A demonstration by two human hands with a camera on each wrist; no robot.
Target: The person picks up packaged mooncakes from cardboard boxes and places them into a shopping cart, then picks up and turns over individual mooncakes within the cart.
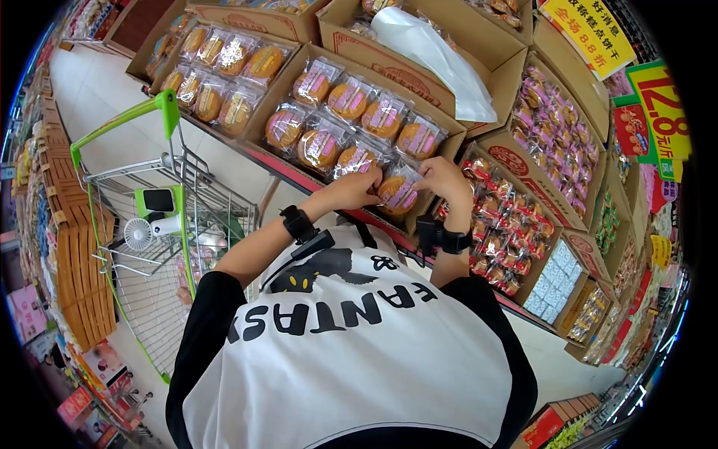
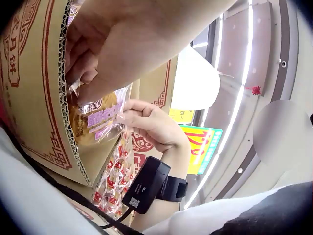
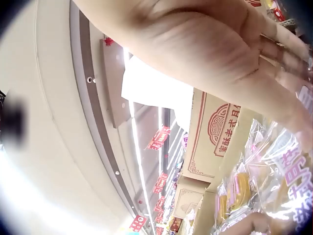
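Note:
A round golden mooncake [image 1: 396,194] in a clear wrapper with purple print lies at the near right corner of an open cardboard box [image 1: 251,123]. My left hand [image 1: 353,190] grips its left side, thumb and curled fingers at the wrapper. From the right, my right hand [image 1: 447,181] pinches the wrapper's edge, as the left wrist view shows of the mooncake [image 2: 90,120]. More wrapped mooncakes [image 1: 348,99] sit in rows behind it. In the right wrist view, my palm [image 3: 205,54] hides part of the packs.
A green-handled shopping cart [image 1: 168,108] with a small white fan [image 1: 138,234] stands at the left. A roll of clear plastic bags [image 1: 434,63] lies over the boxes behind. Red-wrapped sweets [image 1: 501,224] fill the box at the right. Yellow price signs [image 1: 587,34] hang beyond.

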